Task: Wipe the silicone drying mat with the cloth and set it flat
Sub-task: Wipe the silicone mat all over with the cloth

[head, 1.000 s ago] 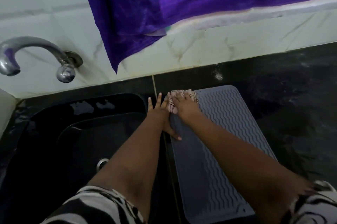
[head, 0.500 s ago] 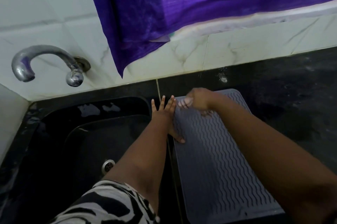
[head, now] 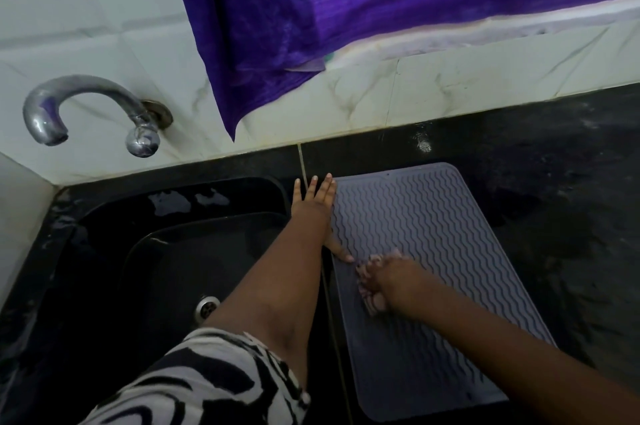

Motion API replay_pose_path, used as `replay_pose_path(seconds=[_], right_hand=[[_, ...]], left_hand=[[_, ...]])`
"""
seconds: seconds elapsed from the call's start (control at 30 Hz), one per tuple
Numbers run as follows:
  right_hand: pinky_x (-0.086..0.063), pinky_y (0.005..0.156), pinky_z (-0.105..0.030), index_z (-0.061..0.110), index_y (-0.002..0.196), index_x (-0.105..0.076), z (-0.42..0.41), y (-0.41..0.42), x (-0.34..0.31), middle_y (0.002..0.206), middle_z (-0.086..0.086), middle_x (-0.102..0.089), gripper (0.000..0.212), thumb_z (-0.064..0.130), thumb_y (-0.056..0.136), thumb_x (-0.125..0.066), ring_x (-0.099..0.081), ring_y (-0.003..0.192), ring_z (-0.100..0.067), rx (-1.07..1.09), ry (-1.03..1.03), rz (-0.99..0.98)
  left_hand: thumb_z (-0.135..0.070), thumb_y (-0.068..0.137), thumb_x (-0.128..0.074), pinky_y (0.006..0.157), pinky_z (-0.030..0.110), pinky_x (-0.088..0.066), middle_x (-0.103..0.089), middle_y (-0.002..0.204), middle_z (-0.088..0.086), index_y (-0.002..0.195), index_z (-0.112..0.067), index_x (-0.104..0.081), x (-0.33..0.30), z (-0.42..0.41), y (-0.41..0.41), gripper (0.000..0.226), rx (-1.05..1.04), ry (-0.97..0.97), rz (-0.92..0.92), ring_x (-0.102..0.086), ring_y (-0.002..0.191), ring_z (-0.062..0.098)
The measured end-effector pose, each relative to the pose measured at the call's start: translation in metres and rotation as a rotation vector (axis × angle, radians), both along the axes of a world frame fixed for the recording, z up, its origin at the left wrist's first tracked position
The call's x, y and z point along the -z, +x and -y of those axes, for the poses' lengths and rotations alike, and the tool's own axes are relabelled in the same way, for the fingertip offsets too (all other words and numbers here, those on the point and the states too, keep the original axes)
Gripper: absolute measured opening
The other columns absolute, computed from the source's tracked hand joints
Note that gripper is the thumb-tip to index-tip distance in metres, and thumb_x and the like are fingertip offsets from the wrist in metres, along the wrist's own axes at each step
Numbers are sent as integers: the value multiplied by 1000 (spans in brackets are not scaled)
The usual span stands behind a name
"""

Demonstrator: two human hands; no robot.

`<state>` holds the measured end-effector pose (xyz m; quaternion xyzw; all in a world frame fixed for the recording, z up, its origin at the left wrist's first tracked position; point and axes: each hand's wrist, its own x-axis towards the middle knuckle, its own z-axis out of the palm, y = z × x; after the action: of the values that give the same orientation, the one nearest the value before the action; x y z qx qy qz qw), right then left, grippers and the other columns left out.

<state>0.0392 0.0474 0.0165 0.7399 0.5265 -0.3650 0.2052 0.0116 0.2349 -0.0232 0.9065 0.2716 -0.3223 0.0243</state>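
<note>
Black tabletop under grey drying mat, flat, just right of sink. Left hand flat, fingers straight, on mat's left edge. Right hand bunched around cloth, mid-mat.

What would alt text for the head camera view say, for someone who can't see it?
A person's right hand presses a cloth onto a grey ribbed mat lying on a black counter, while the left hand rests flat at the mat's left edge. A black sink, a tap and a purple curtain lie beyond.
</note>
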Motion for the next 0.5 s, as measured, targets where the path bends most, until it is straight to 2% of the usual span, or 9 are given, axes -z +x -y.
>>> replay_pose_path(seconds=[0.07, 0.13, 0.2, 0.23, 0.3, 0.37, 0.43, 0.5], right_hand=[[-43, 102, -37, 14, 118, -65, 9, 15, -28, 124, -4, -61, 33, 31, 93, -52, -55, 114, -22, 203, 72, -257], [-47, 92, -35, 19, 103, -67, -3, 41, -48, 106, -3, -66, 22, 31, 94, -52, -60, 100, -21, 283, 188, -299], [-45, 90, -34, 18, 110, -65, -32, 60, -50, 111, -7, -65, 21, 24, 94, -52, -58, 100, -21, 317, 364, -226], [-43, 93, -34, 17, 120, -61, -48, 63, -45, 121, -10, -63, 28, 20, 94, -52, -58, 107, -22, 296, 452, -158], [-35, 108, -37, 14, 141, -45, -73, 56, -20, 144, -13, -48, 46, 18, 96, -50, -46, 131, -28, 267, 500, -33], [-19, 118, -46, 13, 151, -22, -83, 38, 10, 160, -12, -18, 62, 30, 97, -46, -17, 147, -34, 239, 345, 33], [-9, 120, -55, 17, 154, -4, -79, 23, 36, 163, -7, 1, 74, 38, 96, -44, 5, 149, -35, 207, 260, 90], [-7, 120, -56, 16, 154, 0, -59, 14, 48, 163, -7, 3, 76, 34, 95, -45, 7, 149, -36, 166, 267, 114]], left_hand=[[-85, 30, -74, 105, 58, 26, 39, 154, 2, 145, -13, 33, -4, 0, 1, 173, 2, -35, -17, 32, 143, 28], [-77, 32, -81, 109, 58, 24, 40, 153, 3, 145, -13, 33, -6, 3, 3, 173, 1, -20, -56, 32, 142, 28], [-73, 32, -84, 110, 58, 23, 40, 152, 3, 145, -14, 33, -5, 3, 5, 174, -8, 21, -67, 32, 142, 28], [-73, 31, -84, 110, 58, 23, 41, 152, 2, 145, -15, 33, -5, 4, 5, 174, -8, 32, -71, 33, 142, 29], [-76, 30, -82, 109, 59, 24, 44, 150, 0, 145, -17, 34, -5, 5, 6, 173, 4, 37, -96, 36, 140, 29], [-77, 30, -81, 110, 59, 23, 43, 150, 0, 145, -16, 34, -2, 5, 5, 173, -5, 48, -88, 35, 141, 30], [-73, 36, -83, 112, 55, 21, 40, 152, 1, 145, -14, 33, 0, 3, 8, 170, -14, 57, -68, 31, 143, 30], [-63, 54, -83, 114, 52, 19, 37, 155, 2, 147, -14, 30, 5, 1, 10, 155, -15, 69, -61, 29, 144, 31]])
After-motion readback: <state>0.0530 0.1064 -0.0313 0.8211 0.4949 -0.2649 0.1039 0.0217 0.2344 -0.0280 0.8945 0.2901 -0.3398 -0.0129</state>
